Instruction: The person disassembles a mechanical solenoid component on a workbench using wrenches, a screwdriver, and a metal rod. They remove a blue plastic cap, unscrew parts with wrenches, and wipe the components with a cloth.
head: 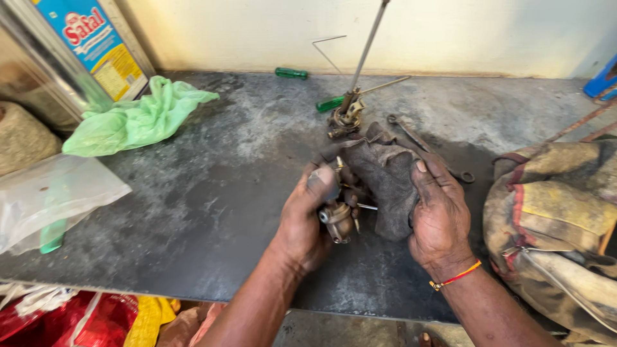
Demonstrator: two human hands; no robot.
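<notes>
My left hand (310,212) grips a small greasy brass-coloured metal part (337,220) with thin pins sticking out, held just above the dark worktop (212,193). My right hand (439,215) clutches a dirty dark rag (382,177) pressed against that part. Both hands are smeared with grease. A red and yellow thread band circles my right wrist.
Behind the hands stand a metal assembly with a long rod (350,109), a green-handled screwdriver (331,103), another green handle (291,73) and a wrench (424,144). A green cloth (138,115) and plastic bags (51,193) lie left; a worn bag (553,218) sits right.
</notes>
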